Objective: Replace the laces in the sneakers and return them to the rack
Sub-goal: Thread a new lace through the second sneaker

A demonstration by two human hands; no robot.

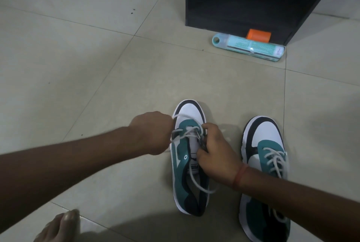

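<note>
Two teal, white and black sneakers stand side by side on the tiled floor, toes pointing away from me. On the left sneaker (187, 173) a white lace (191, 130) runs through the lowest eyelets only, and a loose end trails over its tongue. My left hand (153, 132), at the shoe's left edge, grips the lace in a closed fist. My right hand (216, 154) pinches the lace at the right eyelets. The right sneaker (263, 163) is laced further up, and my right forearm crosses over its middle.
A black shoe rack (249, 2) stands at the back right. On the floor at its foot lie a long teal packet (249, 46) and an orange object (258, 35). My bare toes (64, 226) show at the bottom left.
</note>
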